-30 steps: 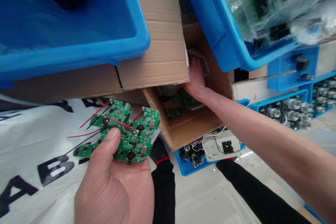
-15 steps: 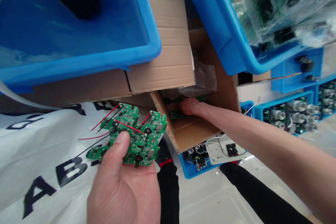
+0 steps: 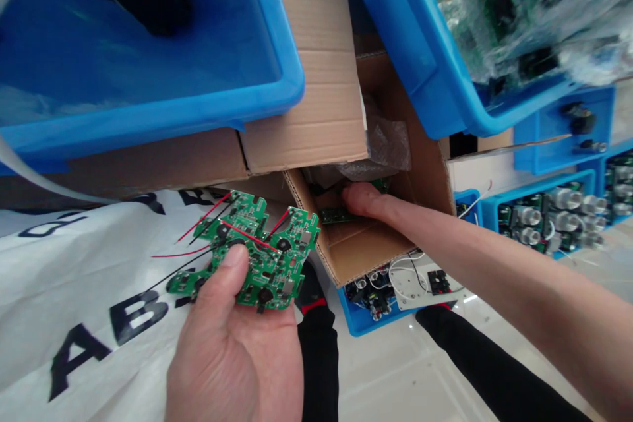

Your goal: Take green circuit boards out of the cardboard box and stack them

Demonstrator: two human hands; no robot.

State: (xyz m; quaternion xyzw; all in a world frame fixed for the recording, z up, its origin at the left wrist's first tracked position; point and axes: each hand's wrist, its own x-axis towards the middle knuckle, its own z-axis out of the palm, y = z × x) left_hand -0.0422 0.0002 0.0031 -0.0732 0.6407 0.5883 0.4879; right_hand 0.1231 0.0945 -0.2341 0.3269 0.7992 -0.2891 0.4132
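A green circuit board (image 3: 257,257) trailing red and black wires was held flat in the left hand (image 3: 237,349), pinned by the thumb over the white printed sheet (image 3: 74,290) at the near left. The right hand (image 3: 363,201) was reached into the open cardboard box (image 3: 366,244), resting on a small green board (image 3: 339,215) at its bottom; whether the fingers were closed could not be told. Blue bins (image 3: 148,105) were stacked over the box's flaps.

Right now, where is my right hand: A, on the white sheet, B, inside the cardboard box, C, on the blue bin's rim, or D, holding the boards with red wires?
B: the right hand reaches into the open cardboard box, on a green board there.
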